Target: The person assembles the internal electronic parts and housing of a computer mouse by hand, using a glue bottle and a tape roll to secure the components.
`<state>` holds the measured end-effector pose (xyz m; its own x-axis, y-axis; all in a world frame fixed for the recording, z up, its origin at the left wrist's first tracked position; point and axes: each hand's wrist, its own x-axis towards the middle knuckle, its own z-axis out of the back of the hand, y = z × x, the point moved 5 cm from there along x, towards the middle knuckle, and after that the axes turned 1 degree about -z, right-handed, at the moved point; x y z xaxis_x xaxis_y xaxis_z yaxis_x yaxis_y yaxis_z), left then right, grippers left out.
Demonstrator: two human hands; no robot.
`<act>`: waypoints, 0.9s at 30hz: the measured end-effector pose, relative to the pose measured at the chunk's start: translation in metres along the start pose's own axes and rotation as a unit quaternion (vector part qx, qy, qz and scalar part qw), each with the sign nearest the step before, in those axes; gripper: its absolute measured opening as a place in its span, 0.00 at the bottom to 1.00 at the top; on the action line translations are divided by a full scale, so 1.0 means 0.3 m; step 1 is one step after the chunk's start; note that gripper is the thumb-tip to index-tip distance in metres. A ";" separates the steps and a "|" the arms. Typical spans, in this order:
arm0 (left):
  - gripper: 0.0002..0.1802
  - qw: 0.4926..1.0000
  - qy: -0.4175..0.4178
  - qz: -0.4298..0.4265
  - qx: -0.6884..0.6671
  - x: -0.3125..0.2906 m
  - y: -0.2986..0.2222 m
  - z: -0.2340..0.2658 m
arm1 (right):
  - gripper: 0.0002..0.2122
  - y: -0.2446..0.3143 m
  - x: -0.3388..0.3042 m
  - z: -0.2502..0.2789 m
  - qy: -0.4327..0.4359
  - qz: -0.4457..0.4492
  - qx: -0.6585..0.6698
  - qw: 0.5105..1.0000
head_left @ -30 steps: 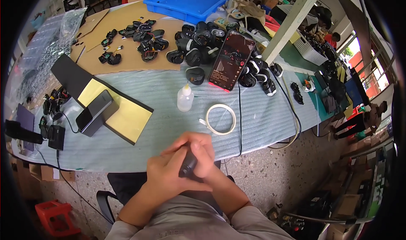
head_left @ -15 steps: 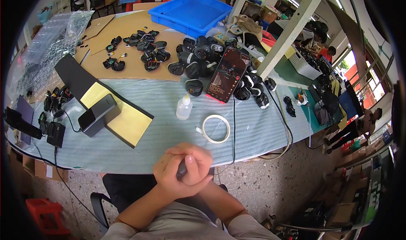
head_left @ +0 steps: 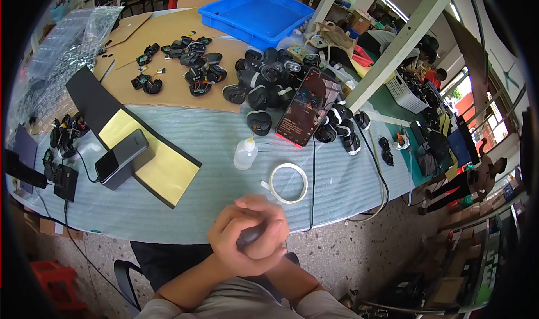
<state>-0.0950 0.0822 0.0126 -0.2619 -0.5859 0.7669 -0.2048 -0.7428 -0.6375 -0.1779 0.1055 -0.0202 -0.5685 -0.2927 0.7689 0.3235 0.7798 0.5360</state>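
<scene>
Just off the table's near edge, both my hands are clasped together around a small dark rounded piece (head_left: pixel 250 236). My left hand (head_left: pixel 229 240) cups it from the left. My right hand (head_left: pixel 273 226) closes over it from the right. Only part of the dark piece shows between the fingers, so its kind is hard to tell. Beyond the hands lie a roll of white tape (head_left: pixel 305 185) with a loose end and an upright translucent squeeze bottle (head_left: pixel 245 156) with a yellowish tip. A phone (head_left: pixel 309 110) with its screen lit leans against a pile of black rounded housings (head_left: pixel 259 97).
On the left, a dark block-shaped device (head_left: pixel 124 160) stands on a yellow sheet (head_left: pixel 174 181) with black borders. Small wired assemblies (head_left: pixel 196 66) lie on cardboard (head_left: pixel 126 74). Farther back is a blue tray (head_left: pixel 236 29). A cable (head_left: pixel 313 190) hangs over the near edge.
The view has shifted slightly, so the table sits lower in it. My hands stay clasped, with the fingers slightly moved and more of the dark piece showing. The phone's picture differs.
</scene>
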 end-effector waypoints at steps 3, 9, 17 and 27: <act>0.25 0.999 0.021 -0.008 -0.024 0.017 0.028 -0.007 | 0.21 -0.007 -0.022 -0.001 -0.026 0.022 0.009 0.999; 0.35 0.995 0.003 -0.073 -0.073 0.017 0.057 0.021 | 0.26 0.027 0.028 -0.001 0.082 -0.101 0.008 0.992; 0.37 0.998 0.026 -0.064 -0.009 0.019 0.054 0.017 | 0.27 0.039 0.040 -0.040 0.064 -0.075 0.009 0.995; 0.24 0.999 0.008 -0.040 -0.031 0.040 0.026 0.051 | 0.18 0.011 0.004 -0.008 0.072 -0.122 -0.021 0.990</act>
<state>-0.0853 0.0644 0.0179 -0.2574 -0.5198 0.8146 -0.2832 -0.7654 -0.5779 -0.1757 0.1062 -0.0167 -0.5201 -0.5476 0.6554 0.2224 0.6541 0.7230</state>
